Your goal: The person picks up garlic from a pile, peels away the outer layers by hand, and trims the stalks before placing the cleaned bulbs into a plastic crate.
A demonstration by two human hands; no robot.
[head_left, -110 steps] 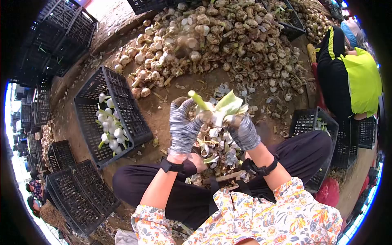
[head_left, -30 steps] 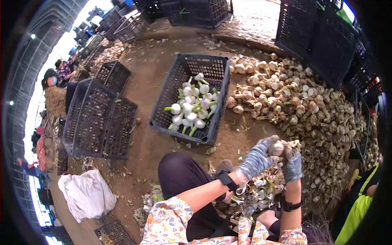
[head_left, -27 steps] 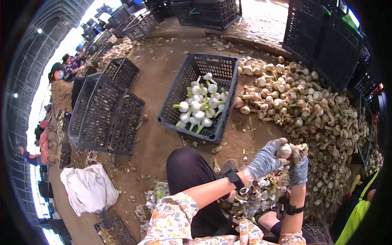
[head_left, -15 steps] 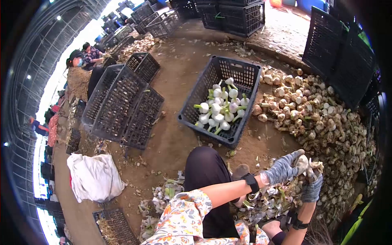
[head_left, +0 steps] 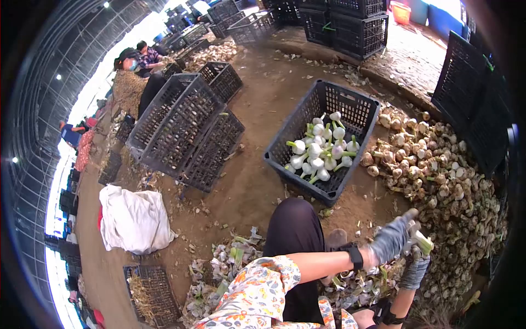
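Note:
My left hand [head_left: 390,240], in a grey striped glove, is closed around a garlic bulb [head_left: 422,242], its fingers slightly smeared by motion. A pale green cut stem juts out to the right of the bulb, and most of the bulb is hidden by the gloves. From below, my right hand [head_left: 415,272], gloved alike, grips the same bulb near the stem. Peeled white bulbs [head_left: 316,151] with green stems lie in a black plastic crate [head_left: 285,170] in front of me. Unpeeled brownish garlic [head_left: 438,164] is heaped to the right, close to both hands.
Peeled skins [head_left: 219,274] litter the ground around my legs. A white cloth sack [head_left: 134,219] and tipped black crates [head_left: 181,126] are to the left. More crates [head_left: 345,30] are stacked at the back. Other people [head_left: 145,57] sit at the far left.
The view has shifted, so the crates and heap appear farther right and lower. The bulb between my hands has turned, and its green stem end now shows on the right.

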